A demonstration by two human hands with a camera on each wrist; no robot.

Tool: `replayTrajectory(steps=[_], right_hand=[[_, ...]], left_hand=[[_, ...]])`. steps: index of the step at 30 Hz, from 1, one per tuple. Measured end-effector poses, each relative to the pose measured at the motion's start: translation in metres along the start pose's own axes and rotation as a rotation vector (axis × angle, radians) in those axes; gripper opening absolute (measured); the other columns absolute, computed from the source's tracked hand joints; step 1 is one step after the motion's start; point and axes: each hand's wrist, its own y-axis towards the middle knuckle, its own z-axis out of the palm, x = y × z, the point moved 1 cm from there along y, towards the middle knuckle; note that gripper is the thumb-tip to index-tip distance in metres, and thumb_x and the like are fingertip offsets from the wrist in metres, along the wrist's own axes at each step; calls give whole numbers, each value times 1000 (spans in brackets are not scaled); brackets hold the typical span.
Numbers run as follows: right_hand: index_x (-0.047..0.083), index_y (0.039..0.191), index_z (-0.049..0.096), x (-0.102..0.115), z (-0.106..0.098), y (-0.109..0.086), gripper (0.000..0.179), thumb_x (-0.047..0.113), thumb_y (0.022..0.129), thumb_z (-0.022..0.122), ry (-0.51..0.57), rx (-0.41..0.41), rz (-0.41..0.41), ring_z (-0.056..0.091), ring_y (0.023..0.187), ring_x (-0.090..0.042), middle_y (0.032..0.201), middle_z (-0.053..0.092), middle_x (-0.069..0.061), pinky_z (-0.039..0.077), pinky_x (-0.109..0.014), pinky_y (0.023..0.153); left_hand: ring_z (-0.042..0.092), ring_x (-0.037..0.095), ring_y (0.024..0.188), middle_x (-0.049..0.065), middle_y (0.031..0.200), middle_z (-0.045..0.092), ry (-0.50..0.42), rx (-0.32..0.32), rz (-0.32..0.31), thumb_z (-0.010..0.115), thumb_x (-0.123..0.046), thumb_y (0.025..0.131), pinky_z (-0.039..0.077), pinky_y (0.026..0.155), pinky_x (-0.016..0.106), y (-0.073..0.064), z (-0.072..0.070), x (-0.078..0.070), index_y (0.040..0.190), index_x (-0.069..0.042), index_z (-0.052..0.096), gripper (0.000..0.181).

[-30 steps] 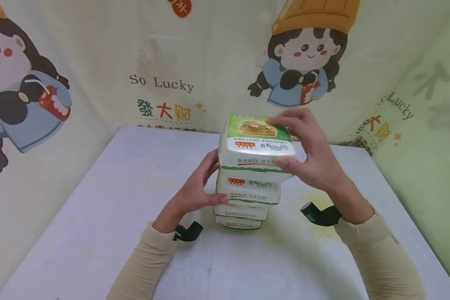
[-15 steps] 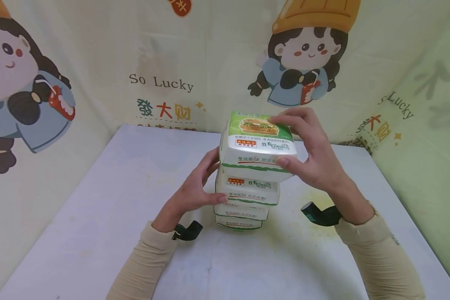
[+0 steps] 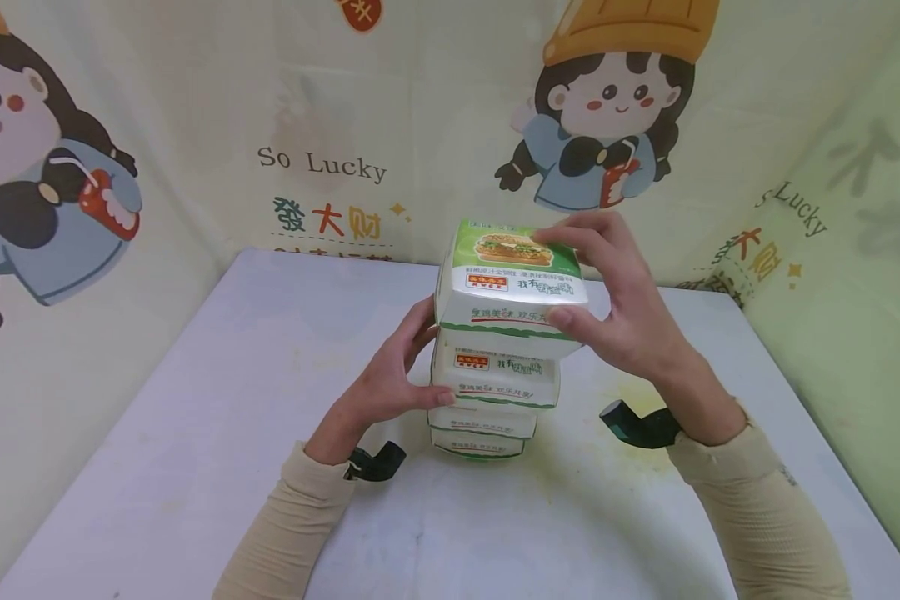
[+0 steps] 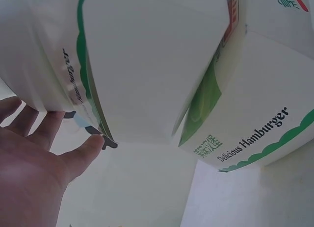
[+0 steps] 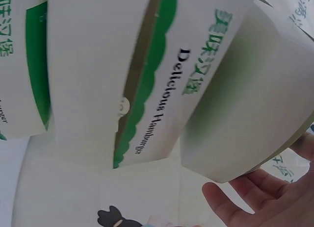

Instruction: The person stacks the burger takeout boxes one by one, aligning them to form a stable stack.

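Several white and green hamburger boxes stand in one stack on the table. The top hamburger box [image 3: 517,279], with a burger picture on its lid, sits a little to the right over the box [image 3: 506,367] under it. My right hand [image 3: 622,308] holds the top box, thumb on its front and fingers over the right side of the lid. Lower down, my left hand [image 3: 390,375] grips the left side of the stack, its thumb on the front of the second box. The left wrist view shows the left hand's fingers [image 4: 46,131] against a box wall.
The lowest box [image 3: 478,444] rests on the white table [image 3: 232,467]. A printed cloth [image 3: 435,108] with cartoon figures hangs behind and along both sides. Dark wrist cameras [image 3: 641,425] stick out from the sleeves.
The top box shifts very slightly right and then back left, with the right hand moving along with it. The left hand and lower boxes stay almost in place.
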Motion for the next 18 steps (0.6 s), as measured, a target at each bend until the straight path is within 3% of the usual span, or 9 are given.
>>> replayTrajectory(steps=[5, 18], right_hand=[[26, 138, 56, -4, 4, -3, 60, 28, 81, 72, -22, 24, 14, 33, 133, -14, 137, 42, 0, 48, -17, 90], [26, 140, 54, -5, 5, -4, 59, 27, 83, 70, -16, 24, 7, 30, 135, -14, 139, 40, 0, 49, -16, 90]], left_hand=[[32, 18, 144, -1, 154, 34, -9, -6, 1, 79, -57, 75, 22, 123, 51, 0, 1, -1, 157, -25, 19, 107], [32, 18, 144, 0, 155, 33, -22, -6, 11, 79, -57, 75, 22, 123, 50, 0, 0, -1, 157, -24, 18, 107]])
